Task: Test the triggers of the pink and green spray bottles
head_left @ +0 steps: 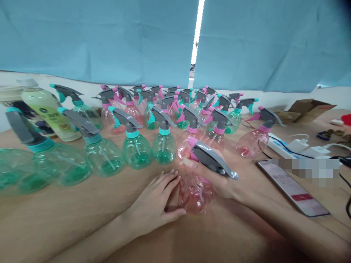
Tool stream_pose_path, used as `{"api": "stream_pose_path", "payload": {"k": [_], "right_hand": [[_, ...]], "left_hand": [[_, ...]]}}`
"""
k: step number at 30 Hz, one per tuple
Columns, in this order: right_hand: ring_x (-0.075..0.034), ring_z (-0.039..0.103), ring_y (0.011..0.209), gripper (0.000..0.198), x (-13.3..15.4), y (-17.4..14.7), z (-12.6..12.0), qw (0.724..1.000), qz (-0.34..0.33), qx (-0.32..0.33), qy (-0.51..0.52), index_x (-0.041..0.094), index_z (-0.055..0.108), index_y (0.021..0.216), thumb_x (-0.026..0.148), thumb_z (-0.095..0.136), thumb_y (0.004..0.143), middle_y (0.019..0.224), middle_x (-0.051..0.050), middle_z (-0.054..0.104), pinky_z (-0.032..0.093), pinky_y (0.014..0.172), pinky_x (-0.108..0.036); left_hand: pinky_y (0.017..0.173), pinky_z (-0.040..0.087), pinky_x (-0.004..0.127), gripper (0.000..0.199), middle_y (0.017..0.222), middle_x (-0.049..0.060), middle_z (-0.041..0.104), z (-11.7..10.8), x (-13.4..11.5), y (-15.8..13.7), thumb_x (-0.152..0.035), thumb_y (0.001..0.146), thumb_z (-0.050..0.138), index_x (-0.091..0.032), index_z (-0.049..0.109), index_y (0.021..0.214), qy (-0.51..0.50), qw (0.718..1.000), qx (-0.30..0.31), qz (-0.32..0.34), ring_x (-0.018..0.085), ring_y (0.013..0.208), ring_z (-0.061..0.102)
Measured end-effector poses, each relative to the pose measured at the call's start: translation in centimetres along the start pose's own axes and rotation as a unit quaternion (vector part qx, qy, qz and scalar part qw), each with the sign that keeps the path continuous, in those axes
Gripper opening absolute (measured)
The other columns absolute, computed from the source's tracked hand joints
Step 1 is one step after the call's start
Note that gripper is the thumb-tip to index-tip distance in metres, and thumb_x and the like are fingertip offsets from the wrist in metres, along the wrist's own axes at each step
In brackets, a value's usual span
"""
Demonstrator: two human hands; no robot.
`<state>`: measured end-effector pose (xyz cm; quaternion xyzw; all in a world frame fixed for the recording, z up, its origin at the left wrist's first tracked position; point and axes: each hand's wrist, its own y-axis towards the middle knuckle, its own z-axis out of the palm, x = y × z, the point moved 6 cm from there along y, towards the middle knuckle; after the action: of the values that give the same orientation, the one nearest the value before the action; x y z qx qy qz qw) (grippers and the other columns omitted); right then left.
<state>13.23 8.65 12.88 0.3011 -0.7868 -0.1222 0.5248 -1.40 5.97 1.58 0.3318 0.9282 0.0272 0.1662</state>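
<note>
A see-through pink spray bottle (pixel 195 195) with a grey and pink trigger head stands in front of me on the wooden table (pixel 115 223). My right hand (pixel 212 175) is wrapped around its neck, below the head. My left hand (pixel 160 199) lies palm down with fingers stretched out, just left of the bottle's body; whether the thumb touches it, I cannot tell. Close behind are more pink spray bottles (pixel 216 140). A row of green spray bottles (pixel 137 149) with grey and turquoise heads runs off to the left.
Many more spray bottles crowd the back, against the wall. At the far left stands a large pale green bottle (pixel 51 111). On the right lie a phone (pixel 292 188), a white power strip (pixel 282 146) with cables, and an open cardboard box (pixel 309 109).
</note>
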Motion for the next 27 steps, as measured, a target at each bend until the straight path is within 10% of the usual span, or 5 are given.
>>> {"api": "stream_pose_path", "payload": {"k": [7,27], "right_hand": [[-0.018,0.062,0.064,0.026,-1.4,0.5,1.3,1.000,-0.016,0.022,-0.006,0.029,0.067,0.102,0.047,0.054,0.089,0.075,-0.001,0.067,0.052,0.058,-0.031],[-0.018,0.067,0.081,0.032,-1.3,0.9,2.2,0.977,0.047,0.102,0.179,0.029,0.063,0.116,0.037,0.059,0.086,0.086,-0.002,0.070,0.055,0.083,-0.038]], "left_hand": [[0.108,0.033,0.056,0.078,0.147,0.020,0.041,-0.5,-0.3,0.1,-0.049,0.089,0.059,-0.015,0.023,0.148,-0.039,0.999,-0.019,-0.018,0.035,0.135,0.039],[0.108,0.035,0.054,0.062,0.144,0.017,0.046,-0.8,-0.4,0.2,-0.047,0.089,0.061,-0.017,0.036,0.138,-0.043,0.999,-0.013,-0.019,0.034,0.132,0.043]]}}
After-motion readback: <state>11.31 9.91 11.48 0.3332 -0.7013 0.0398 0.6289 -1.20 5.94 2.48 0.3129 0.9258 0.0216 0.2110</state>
